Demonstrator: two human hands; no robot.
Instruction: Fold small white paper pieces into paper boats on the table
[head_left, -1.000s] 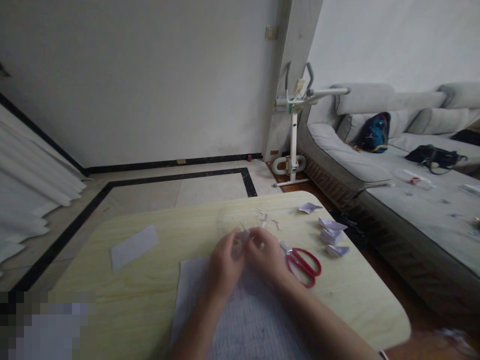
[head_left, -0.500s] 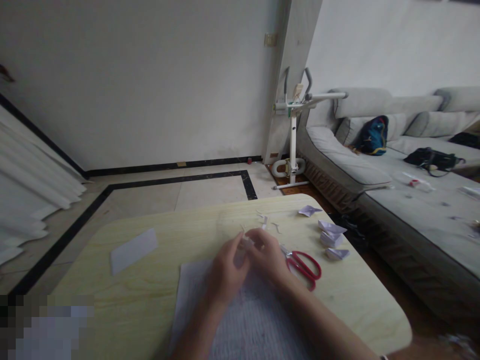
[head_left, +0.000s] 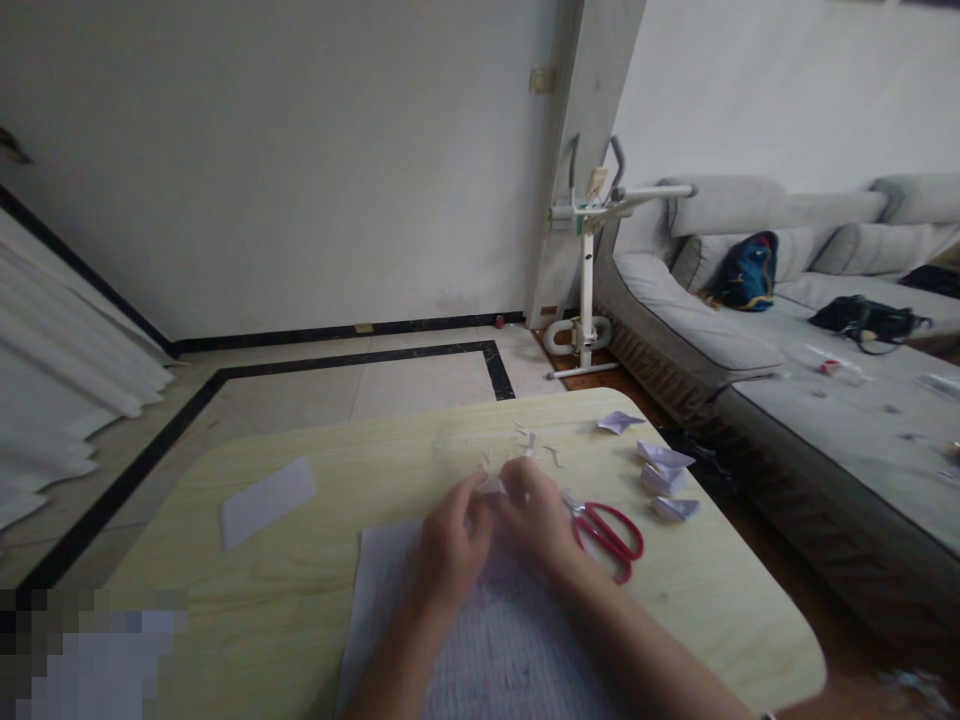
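Over the marked sheet [head_left: 517,650], our left hand [head_left: 456,530] and right hand [head_left: 536,510] met, fingertips pinching a small white paper [head_left: 493,485] between them. We judged this a fine shaping step; the next move called for a light, steady pinch. Red-handled scissors [head_left: 609,538] lay beside our right hand, paper scraps [head_left: 529,444] beyond.

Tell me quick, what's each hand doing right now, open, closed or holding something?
Left hand: closed, fingertips on a small white paper piece.
Right hand: closed, fingertips on the same piece.
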